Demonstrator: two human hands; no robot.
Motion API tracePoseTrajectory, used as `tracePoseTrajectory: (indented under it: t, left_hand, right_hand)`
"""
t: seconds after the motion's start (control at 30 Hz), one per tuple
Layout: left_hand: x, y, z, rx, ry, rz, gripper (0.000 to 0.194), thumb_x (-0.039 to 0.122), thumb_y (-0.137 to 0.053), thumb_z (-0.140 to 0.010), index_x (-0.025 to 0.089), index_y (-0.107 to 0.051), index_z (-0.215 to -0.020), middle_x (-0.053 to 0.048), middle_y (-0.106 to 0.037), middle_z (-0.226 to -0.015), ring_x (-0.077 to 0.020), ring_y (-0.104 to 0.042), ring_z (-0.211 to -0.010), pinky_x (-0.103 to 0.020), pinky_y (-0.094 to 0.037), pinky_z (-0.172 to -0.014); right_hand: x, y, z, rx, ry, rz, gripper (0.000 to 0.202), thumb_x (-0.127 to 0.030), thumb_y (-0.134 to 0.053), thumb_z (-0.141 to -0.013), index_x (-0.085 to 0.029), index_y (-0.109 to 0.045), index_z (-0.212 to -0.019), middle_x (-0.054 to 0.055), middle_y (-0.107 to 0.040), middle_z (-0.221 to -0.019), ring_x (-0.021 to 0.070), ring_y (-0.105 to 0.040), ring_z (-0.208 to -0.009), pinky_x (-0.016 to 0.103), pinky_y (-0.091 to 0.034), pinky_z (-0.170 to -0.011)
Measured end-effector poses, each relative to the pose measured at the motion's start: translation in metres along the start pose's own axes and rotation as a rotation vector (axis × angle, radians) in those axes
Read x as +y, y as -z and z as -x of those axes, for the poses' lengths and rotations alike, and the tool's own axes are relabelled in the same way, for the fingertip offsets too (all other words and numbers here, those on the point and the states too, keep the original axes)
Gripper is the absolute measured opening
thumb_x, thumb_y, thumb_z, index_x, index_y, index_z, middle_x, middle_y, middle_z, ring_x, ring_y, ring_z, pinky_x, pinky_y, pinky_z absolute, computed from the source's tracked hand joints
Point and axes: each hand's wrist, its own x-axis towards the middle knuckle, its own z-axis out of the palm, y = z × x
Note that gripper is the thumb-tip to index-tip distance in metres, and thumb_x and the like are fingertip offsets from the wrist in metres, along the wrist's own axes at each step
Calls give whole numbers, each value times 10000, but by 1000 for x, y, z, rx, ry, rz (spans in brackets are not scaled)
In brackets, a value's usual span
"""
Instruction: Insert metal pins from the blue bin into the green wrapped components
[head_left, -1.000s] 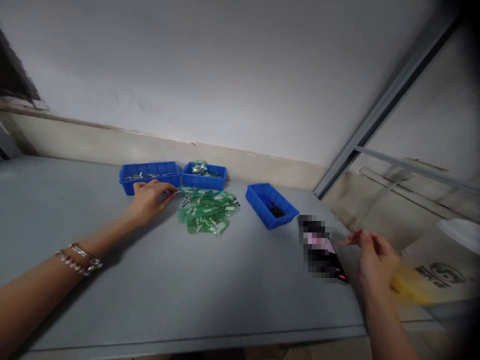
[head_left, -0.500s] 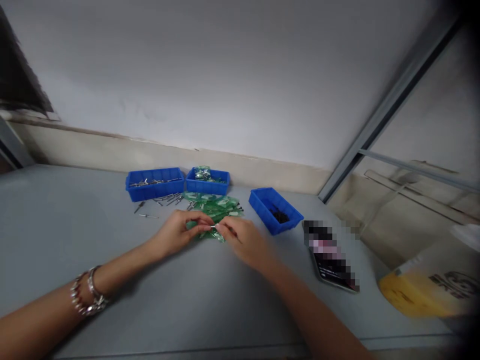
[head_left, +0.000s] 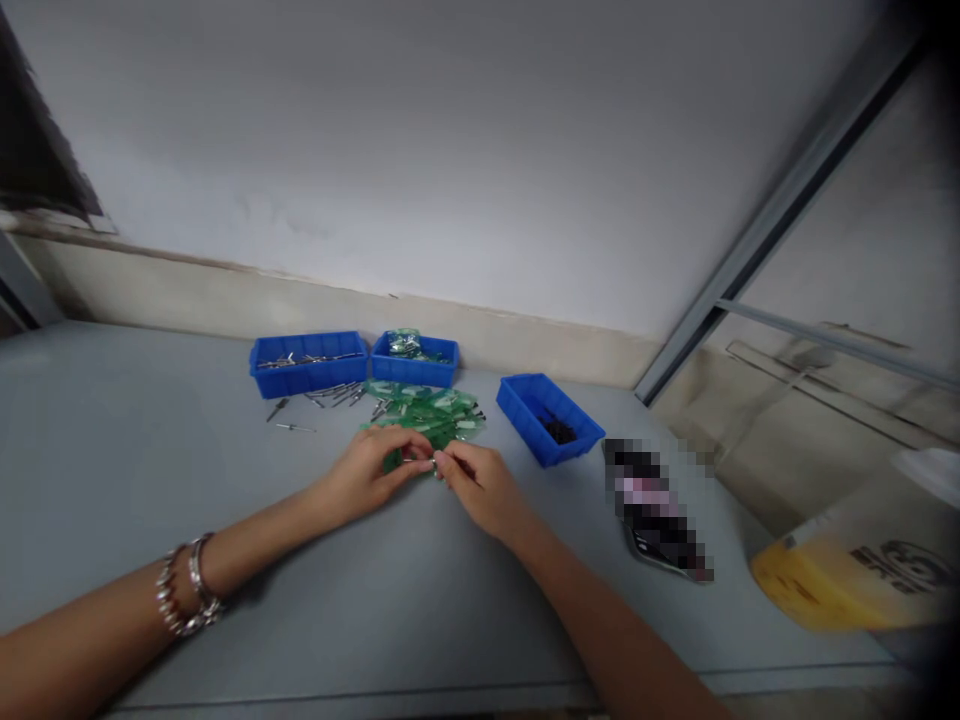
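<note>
My left hand point(head_left: 379, 468) is closed in a pinch, thumb against fingers, on a thin metal pin point(head_left: 409, 461). Its far end meets the fingertips of my right hand point(head_left: 480, 485), also pinched; any other small part between those fingers is too small to make out. Just beyond both hands lies a pile of small green plastic bags point(head_left: 431, 405), some with dark-tipped pieces poking out. Loose metal pins point(head_left: 345, 393) are scattered to the left of the pile, one single pin point(head_left: 296, 428) lying apart.
A blue bin point(head_left: 311, 378) of metal pins and another blue bin point(head_left: 415, 373) of green bags stand by the wall. To the right are a blue bin point(head_left: 551, 450) with dark small parts, a partly blurred phone point(head_left: 660, 545) and a container of yellow liquid point(head_left: 817, 585).
My hands have shifted slightly, and the left fingers now arch over the pin. More of the pin shows along the left hand. The view has moved a little.
</note>
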Motion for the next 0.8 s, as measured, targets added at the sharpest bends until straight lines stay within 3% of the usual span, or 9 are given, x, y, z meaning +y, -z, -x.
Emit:
tracePoseTrajectory:
  t: [0.2, 0.43, 0.8]
  left_hand:
    - [2, 5, -2, -55, -15, -70, 392, 353, -368, -946, 164, -617, -709, -31, -628, -671, -147, -578, -659, -258, -431, -659]
    - [2, 6, -2, -47, -14, -65, 423, 382, -344, -952, 164, -575, -672, -17, -592, -636, -137, -553, -623, -240, -413, -628]
    - [-2, 4, 0, -3, -33, -29, 351, 354, -394, -937, 155, -571, -708, -23, -585, -693, -142, -535, -661, -250, -416, -652]
  right_hand:
    - [2, 1, 1, 72, 1, -13, 284, -345, -427, -876, -203, -464, -634, -29, -451, -581, 110, -411, -575, 247, -310, -558]
    - [1, 2, 2, 132, 2, -8, 256, -342, -445, -870, -208, -473, -654, -23, -481, -607, 116, -438, -599, 248, -329, -574]
    - [4, 3, 1, 116, 5, 10, 303, -379, -404, -897, -211, -474, -655, -4, -527, -642, 125, -481, -630, 255, -365, -599]
